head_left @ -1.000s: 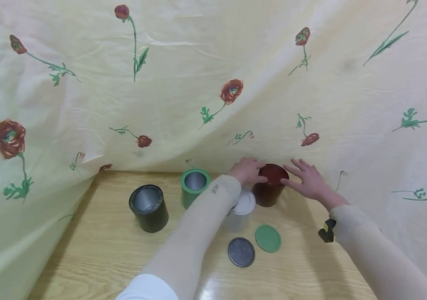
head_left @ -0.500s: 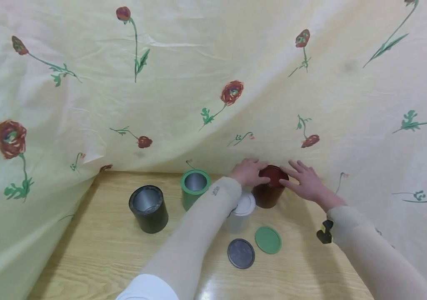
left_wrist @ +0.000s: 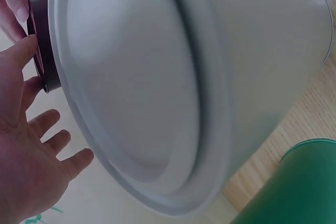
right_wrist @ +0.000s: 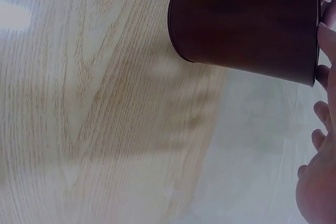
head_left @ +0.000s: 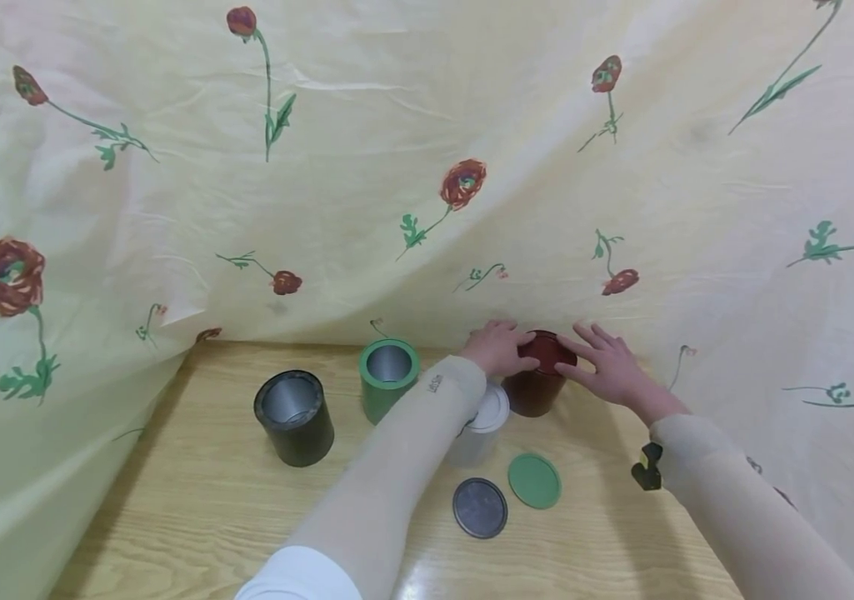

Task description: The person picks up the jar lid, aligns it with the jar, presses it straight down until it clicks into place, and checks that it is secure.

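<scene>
A dark red can [head_left: 535, 397] stands upright by the cloth, its matching lid [head_left: 546, 350] seated on top. My left hand [head_left: 497, 348] reaches over a white lidded can [head_left: 473, 437] and has thumb and index finger at the red lid's left edge, its other fingers spread. From the opposite side, my right hand [head_left: 612, 368] grips the edge with thumb and index finger. In the left wrist view both hands meet the lid [left_wrist: 35, 59] beyond the big white can [left_wrist: 252, 66]. The right wrist view shows the can's side [right_wrist: 247, 24] with fingertips at its rim.
An open green can [head_left: 380, 400] and an open black can [head_left: 295, 433] stand on the left. A green lid [head_left: 535, 481] and a black lid [head_left: 480, 508] lie on the wooden table [head_left: 194, 500] in front. Flowered cloth [head_left: 337, 208] hangs behind.
My right hand has shifted slightly left, its fingers drawing closer in over the red lid. The left hand stays nearly in place at the lid's edge. The cans and loose lids have not moved.
</scene>
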A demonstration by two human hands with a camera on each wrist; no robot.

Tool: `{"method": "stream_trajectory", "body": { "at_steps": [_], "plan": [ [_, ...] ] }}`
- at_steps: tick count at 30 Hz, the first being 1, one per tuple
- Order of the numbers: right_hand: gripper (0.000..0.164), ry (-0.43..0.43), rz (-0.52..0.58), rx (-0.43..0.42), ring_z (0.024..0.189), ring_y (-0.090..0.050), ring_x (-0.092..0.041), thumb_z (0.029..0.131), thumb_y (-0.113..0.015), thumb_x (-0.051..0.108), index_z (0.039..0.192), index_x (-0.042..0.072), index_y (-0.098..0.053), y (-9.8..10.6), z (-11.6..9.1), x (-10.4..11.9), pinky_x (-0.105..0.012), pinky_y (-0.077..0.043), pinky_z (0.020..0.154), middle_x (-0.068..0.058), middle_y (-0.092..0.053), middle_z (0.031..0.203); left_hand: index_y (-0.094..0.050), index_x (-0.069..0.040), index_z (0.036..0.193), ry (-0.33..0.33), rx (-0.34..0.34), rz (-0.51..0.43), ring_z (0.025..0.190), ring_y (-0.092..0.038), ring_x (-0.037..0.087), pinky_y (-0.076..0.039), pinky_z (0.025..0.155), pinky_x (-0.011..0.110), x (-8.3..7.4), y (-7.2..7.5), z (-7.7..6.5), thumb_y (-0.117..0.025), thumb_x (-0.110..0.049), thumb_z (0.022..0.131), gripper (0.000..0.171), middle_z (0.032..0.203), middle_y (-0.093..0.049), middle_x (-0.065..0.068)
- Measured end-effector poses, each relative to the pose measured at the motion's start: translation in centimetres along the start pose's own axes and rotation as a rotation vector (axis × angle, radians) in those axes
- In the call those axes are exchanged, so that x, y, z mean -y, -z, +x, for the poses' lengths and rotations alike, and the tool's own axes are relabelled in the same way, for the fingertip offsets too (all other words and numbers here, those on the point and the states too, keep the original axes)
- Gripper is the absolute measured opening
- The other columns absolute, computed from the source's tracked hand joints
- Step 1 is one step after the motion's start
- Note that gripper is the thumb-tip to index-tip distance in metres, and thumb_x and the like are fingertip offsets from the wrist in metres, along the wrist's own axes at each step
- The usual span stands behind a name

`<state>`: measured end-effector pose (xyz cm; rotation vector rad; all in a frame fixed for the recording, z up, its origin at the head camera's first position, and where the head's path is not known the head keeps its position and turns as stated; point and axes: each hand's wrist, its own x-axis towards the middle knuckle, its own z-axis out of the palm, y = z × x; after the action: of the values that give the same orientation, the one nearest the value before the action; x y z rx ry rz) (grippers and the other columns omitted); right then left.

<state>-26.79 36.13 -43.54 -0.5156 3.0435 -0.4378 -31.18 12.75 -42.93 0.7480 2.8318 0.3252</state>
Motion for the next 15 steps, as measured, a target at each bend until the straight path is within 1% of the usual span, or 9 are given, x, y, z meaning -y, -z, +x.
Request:
{"method": "stream_trajectory", "body": {
  "at_steps": [4,9,11,15],
  "plan": [
    [0.066,0.003,-0.014,0.005,0.154,-0.019,-0.062,0.104,-0.068,0.044,0.156,0.005,-0.054,0.12,-0.02,-0.2,-0.084,-0.016,0.118,-0.034,-0.033,0.167,-0.043,-0.039,0.164,0.005,0.003,0.005,0.156,-0.037,0.028,-0.04,0.122,0.054,-0.19,-0.16,0.09,-0.056,-0.062,0.105,0.064,0.171,-0.039,0.002],
    [0.067,0.005,-0.008,0.024,0.153,-0.019,-0.063,0.104,-0.069,0.044,0.156,0.005,-0.054,0.15,0.16,-0.31,-0.085,-0.017,0.116,-0.034,-0.033,0.166,-0.045,-0.041,0.163,0.02,0.008,-0.01,0.153,-0.04,0.026,-0.043,0.118,0.05,-0.04,-0.07,0.05,-0.058,-0.063,0.104,0.064,0.168,-0.044,0.001],
    [0.067,0.011,0.0,0.029,0.153,-0.019,-0.064,0.103,-0.069,0.044,0.156,0.004,-0.054,0.18,0.35,-0.34,-0.086,-0.018,0.115,-0.034,-0.034,0.166,-0.047,-0.041,0.162,0.019,0.004,0.0,0.151,-0.042,0.024,-0.043,0.117,0.048,0.04,0.13,0.0,-0.059,-0.063,0.103,0.064,0.166,-0.047,0.0],
    [0.066,0.024,0.008,0.028,0.152,-0.02,-0.065,0.103,-0.071,0.041,0.154,0.003,-0.055,0.23,0.44,-0.22,-0.087,-0.019,0.114,-0.035,-0.036,0.164,-0.047,-0.042,0.161,0.021,0.023,0.05,0.149,-0.041,0.021,-0.04,0.119,0.047,-0.19,0.41,0.08,-0.058,-0.064,0.103,0.063,0.163,-0.05,-0.003]
  ]
}}
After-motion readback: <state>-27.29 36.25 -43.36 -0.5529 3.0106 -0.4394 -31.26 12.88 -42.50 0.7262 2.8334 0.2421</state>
